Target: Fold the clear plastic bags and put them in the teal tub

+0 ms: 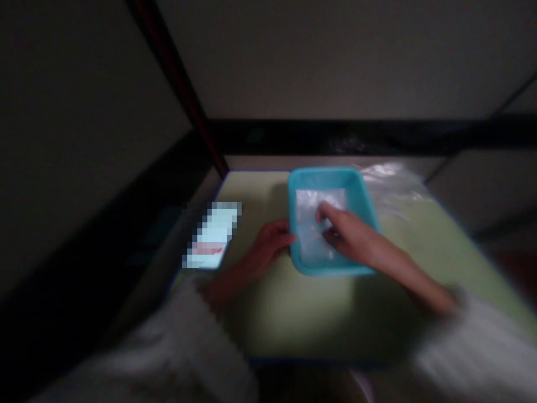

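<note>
A turquoise plastic tray (364,196) sits on a pale green table top (302,313). Inside it lies a clear plastic bag (308,210) with something whitish in it. My left hand (268,246) rests against the tray's left wall, fingers curled on its edge. My right hand (348,232) reaches into the tray from the right, with fingers bent and pressed onto the bag. The picture is dim and blurred, so what the fingertips grip is hard to make out.
A pixelated flat card or phone (212,235) lies at the table's left edge. Crumpled clear plastic (394,187) sits behind the tray at the right. A dark post (180,84) rises at the back left corner, with walls close around.
</note>
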Demonstrator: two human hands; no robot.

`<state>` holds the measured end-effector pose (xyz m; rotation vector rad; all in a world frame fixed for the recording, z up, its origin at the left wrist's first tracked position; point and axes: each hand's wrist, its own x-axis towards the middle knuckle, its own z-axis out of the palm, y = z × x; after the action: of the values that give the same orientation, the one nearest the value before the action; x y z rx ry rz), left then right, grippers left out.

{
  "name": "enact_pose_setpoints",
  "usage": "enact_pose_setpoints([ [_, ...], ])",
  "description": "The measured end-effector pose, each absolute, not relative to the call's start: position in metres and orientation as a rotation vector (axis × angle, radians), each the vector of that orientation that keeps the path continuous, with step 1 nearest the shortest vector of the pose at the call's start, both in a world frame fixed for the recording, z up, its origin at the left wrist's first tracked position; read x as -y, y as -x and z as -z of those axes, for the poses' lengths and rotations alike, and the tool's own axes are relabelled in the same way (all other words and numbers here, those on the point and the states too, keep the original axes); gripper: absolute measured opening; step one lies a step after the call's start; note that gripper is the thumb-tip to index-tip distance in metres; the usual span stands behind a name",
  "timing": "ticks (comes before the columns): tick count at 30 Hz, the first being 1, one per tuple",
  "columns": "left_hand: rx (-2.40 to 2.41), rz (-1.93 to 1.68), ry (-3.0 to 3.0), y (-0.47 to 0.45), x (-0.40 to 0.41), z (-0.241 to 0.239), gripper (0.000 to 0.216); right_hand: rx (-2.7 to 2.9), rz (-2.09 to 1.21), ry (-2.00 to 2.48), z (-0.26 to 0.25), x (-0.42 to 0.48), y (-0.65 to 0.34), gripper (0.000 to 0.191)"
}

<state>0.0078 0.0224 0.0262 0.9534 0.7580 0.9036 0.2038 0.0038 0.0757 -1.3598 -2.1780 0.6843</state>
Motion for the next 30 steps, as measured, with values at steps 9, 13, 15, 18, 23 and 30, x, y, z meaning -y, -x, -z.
enact_pose_setpoints([
  [9, -0.740, -0.882, -0.963, -0.007, -0.023, -0.027, 0.020, 2.390, -0.468, 1.610, -0.088, 0.003, -0.208, 0.020],
  [13, -0.735, -0.887, -0.964, -0.007, -0.024, -0.027, 0.019, 2.481, -0.357, 1.641, -0.090, 0.004, -0.209, 0.016],
  [15, -0.734, -0.891, -0.960, -0.007, -0.023, -0.027, 0.020, 2.515, -0.343, 1.653, -0.089, 0.004, -0.209, 0.015],
  [18, -0.735, -0.908, -0.964, -0.006, -0.023, -0.027, 0.018, 2.563, -0.361, 1.630, -0.086, 0.003, -0.209, 0.016],
  [23, -0.721, -0.894, -0.970, -0.006, -0.022, -0.027, 0.016, 2.633, -0.247, 1.652, -0.075, -0.001, -0.211, 0.024],
  [30, -0.701, -0.854, -0.975, -0.006, -0.022, -0.027, 0.020, 2.733, -0.557, 1.109, -0.081, -0.002, -0.206, 0.022],
])
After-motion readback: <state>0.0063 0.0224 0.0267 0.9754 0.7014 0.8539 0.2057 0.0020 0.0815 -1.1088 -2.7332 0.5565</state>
